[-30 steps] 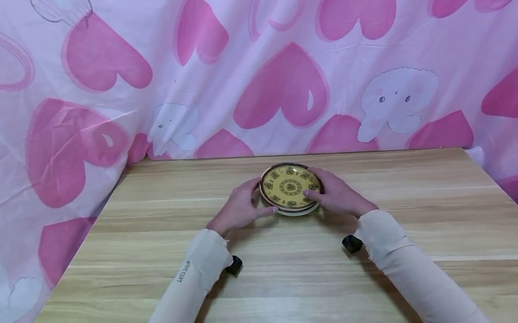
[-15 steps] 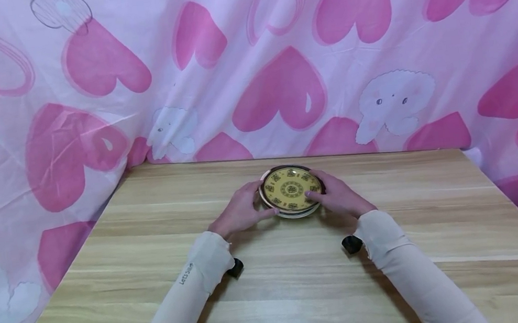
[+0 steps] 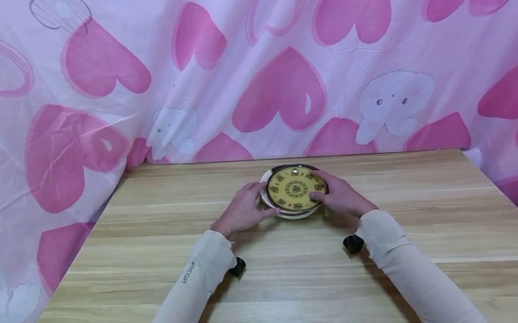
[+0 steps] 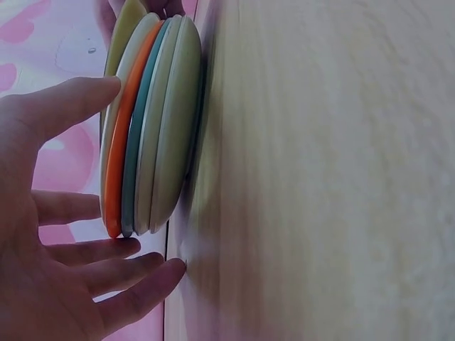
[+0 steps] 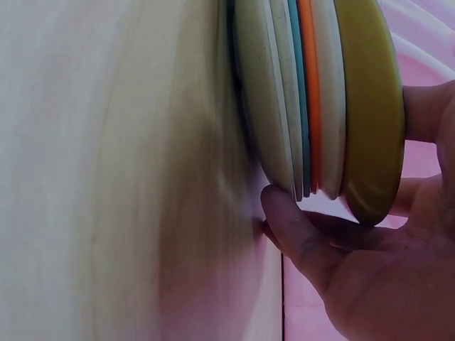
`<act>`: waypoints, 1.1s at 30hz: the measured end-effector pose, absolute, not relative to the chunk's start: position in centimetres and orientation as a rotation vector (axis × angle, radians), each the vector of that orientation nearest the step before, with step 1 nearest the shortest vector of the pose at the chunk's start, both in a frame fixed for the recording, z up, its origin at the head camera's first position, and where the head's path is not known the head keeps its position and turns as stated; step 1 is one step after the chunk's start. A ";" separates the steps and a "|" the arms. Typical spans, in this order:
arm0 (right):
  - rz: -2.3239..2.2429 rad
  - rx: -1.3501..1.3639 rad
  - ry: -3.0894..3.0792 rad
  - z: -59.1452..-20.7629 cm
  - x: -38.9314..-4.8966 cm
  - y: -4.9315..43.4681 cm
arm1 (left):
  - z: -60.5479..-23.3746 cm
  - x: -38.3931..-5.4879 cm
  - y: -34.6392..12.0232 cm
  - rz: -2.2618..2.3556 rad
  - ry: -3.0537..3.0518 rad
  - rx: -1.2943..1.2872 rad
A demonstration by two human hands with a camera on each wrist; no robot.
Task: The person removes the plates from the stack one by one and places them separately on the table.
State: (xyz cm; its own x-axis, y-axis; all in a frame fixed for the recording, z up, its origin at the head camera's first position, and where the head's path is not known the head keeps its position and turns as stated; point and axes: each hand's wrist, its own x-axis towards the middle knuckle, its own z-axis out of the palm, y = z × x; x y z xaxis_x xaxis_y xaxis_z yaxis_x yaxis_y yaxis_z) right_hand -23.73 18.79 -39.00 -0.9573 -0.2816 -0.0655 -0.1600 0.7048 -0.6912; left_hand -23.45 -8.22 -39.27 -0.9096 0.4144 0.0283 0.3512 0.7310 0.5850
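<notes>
A stack of small plates (image 4: 178,121) stands near the table's far edge, with cream, teal, orange and white rims in the wrist views. On top lies a yellow plate (image 3: 296,189) with dark printed figures and a dark rim, set off to the right so that the white plate (image 3: 264,195) beneath shows at its left. My right hand (image 3: 342,195) holds the yellow plate, thumb over its upper face and fingers at its far right side. My left hand (image 3: 245,208) touches the stack's left side, thumb tip at a rim and fingers spread fairly straight.
A wooden table (image 3: 273,297) spreads beneath the hands. Behind it hangs a pink cloth (image 3: 235,27) with hearts and white cartoon animals, close along the back edge. A dark wrist device (image 3: 353,244) hangs under the right cuff.
The yellow plate has slid a little to the right on the stack, baring more of the white plate at left. Both hands have moved slightly right.
</notes>
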 end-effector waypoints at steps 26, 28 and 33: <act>-1.257 -0.271 2.716 -37.9 -23.7 21.0 | -39.1 -23.4 -7.9 0.901 2.835 0.583; -1.274 -0.257 2.713 -37.9 -23.8 21.2 | -39.1 -23.4 -7.9 0.910 2.828 0.569; -1.322 -0.235 2.696 -37.9 -23.5 21.6 | -39.2 -23.3 -7.8 0.916 2.816 0.557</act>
State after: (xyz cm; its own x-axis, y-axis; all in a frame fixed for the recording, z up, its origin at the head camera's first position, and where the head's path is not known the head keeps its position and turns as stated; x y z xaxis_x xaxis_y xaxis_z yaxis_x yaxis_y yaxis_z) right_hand -23.54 21.56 -37.85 -0.9795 -0.1956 -0.0476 -0.0820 0.6040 -0.7928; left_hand -23.31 -7.83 -39.18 -0.9236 0.3833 -0.0078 0.3054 0.7478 0.5895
